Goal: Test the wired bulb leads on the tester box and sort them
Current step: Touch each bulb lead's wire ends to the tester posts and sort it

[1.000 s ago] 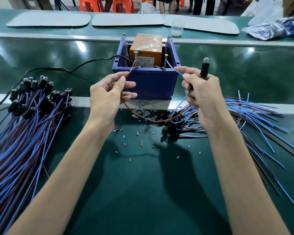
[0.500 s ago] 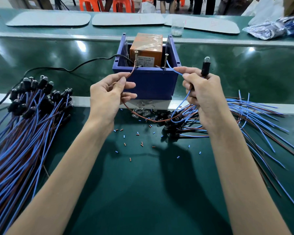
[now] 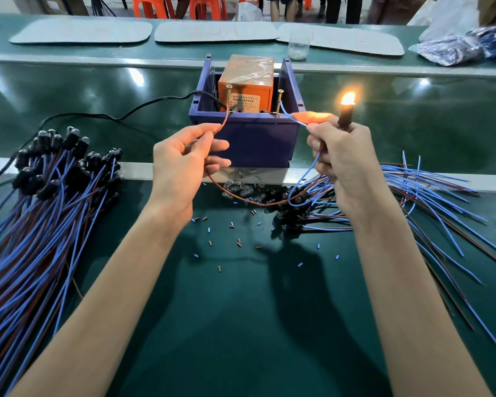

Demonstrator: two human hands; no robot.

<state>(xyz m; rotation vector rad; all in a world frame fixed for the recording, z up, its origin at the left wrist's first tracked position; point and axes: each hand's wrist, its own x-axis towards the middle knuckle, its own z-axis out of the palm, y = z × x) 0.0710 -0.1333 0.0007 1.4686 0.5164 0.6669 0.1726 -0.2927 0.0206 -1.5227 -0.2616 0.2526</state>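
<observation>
The tester box point(image 3: 249, 141) is a blue bin holding an orange unit point(image 3: 245, 81), with two upright screw posts at its front. My left hand point(image 3: 184, 161) pinches the brown lead point(image 3: 225, 121), whose tip touches the left post point(image 3: 228, 96). My right hand point(image 3: 341, 156) grips the black bulb holder point(image 3: 344, 117) upright and pinches the blue lead point(image 3: 291, 117) against the right post point(image 3: 279, 101). The bulb point(image 3: 348, 98) glows orange. The two wires loop down onto the green table between my hands.
A big bundle of wired bulbs point(image 3: 40, 196) lies at the left, another loose pile point(image 3: 413, 202) at the right. Small wire offcuts point(image 3: 235, 239) and loose glass bulbs point(image 3: 238, 186) lie below the box. A black power cable point(image 3: 121, 116) runs left from the box.
The bulb, dark in both earlier frames, is now lit. The lead tips have settled against the two screw posts; my hands have barely shifted.
</observation>
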